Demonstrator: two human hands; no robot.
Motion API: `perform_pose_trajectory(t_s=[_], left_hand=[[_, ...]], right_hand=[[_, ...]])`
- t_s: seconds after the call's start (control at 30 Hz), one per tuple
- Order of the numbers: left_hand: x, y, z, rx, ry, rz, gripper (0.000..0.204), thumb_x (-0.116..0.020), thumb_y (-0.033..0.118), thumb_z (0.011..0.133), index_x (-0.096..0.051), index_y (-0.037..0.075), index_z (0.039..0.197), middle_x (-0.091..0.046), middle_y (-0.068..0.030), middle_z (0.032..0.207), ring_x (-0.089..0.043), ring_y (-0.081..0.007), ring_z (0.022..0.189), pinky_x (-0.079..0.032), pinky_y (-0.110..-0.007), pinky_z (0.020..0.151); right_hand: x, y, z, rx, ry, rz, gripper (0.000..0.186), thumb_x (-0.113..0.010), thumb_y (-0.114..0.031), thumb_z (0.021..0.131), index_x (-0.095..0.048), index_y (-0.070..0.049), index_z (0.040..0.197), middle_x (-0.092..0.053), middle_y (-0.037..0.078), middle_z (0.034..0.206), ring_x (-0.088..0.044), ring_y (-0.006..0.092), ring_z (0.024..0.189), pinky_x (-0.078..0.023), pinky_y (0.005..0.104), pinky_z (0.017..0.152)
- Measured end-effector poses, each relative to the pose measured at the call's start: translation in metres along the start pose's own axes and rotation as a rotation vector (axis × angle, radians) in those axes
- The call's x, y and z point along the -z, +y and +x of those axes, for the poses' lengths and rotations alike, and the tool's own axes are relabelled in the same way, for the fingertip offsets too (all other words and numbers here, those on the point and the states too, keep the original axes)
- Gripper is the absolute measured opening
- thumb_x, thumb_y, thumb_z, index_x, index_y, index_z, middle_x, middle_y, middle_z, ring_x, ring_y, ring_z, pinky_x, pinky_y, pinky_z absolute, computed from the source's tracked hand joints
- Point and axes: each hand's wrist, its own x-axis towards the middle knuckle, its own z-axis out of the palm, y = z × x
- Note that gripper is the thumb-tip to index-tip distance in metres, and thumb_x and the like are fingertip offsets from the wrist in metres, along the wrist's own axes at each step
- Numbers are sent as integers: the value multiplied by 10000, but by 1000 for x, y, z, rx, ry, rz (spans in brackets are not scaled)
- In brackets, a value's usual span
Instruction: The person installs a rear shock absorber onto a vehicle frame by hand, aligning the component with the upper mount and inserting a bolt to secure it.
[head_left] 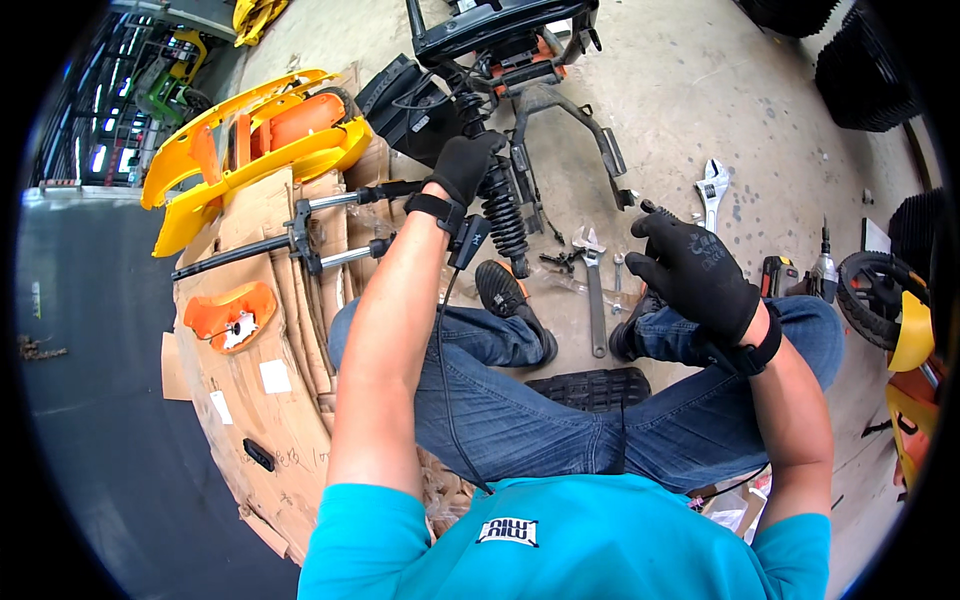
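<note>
My left hand [468,168], in a black glove, is closed round the upper part of a black coil-spring shock absorber [503,215]. The shock slants down from a black metal vehicle frame [530,75], its lower end near my left shoe. Away to the right, my right hand [695,275], also gloved in black, hovers above my right knee. Its thumb and forefinger are apart, and I see nothing between them. An adjustable wrench [595,295] lies on the floor between my feet. Beyond my right hand lies a second adjustable wrench [712,195].
Flattened cardboard [300,400] at the left bears yellow body panels [260,140], a fork assembly [305,235] and an orange part [230,315]. A cordless tool [825,275] and a black wheel [875,300] stand at the right. Black ribbed bins [868,75] are at the far right.
</note>
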Motion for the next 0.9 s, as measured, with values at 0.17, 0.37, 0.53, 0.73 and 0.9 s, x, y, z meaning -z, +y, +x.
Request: perform_pose_trajectory(t_s=[0.17,0.37,0.53,0.73,0.9], left_hand=[[-16,24,-3,114,10,-45,203,-666,221,875,-648,28,937,-668,-106,754,-631,-186,609,-510,-308,553],[-52,10,-1,-3,236,-309,127,-662,127,886,-609,45,967,-621,-38,738,-580,-136,600,-457,-282,541],[-60,-10,14,-38,323,-405,146,-664,34,864,-592,77,983,-560,15,763,-543,-109,642,-439,-262,583],[-58,-19,24,-72,382,-310,152,-652,-3,852,-596,82,965,-559,9,798,-557,-115,691,-459,-270,624],[-61,-6,12,-21,274,-479,157,-657,9,842,-600,66,977,-584,-4,808,-567,-122,701,-467,-278,620]], right_hand=[[-7,12,0,44,21,-5,300,-696,-137,851,-595,-7,1102,-640,174,774,-661,291,704,-499,383,639],[-13,12,1,75,27,-21,303,-694,-150,851,-594,-5,1098,-644,169,767,-662,291,705,-504,384,640],[-15,13,3,16,-19,-20,300,-684,-149,851,-594,-2,1097,-645,174,788,-660,299,709,-507,388,647],[-18,14,5,46,-15,-36,335,-705,-161,839,-597,-5,1114,-643,170,802,-657,306,725,-510,395,654],[-20,15,5,60,-20,-57,340,-712,-166,843,-599,-7,1121,-647,162,799,-662,295,734,-514,388,656]])
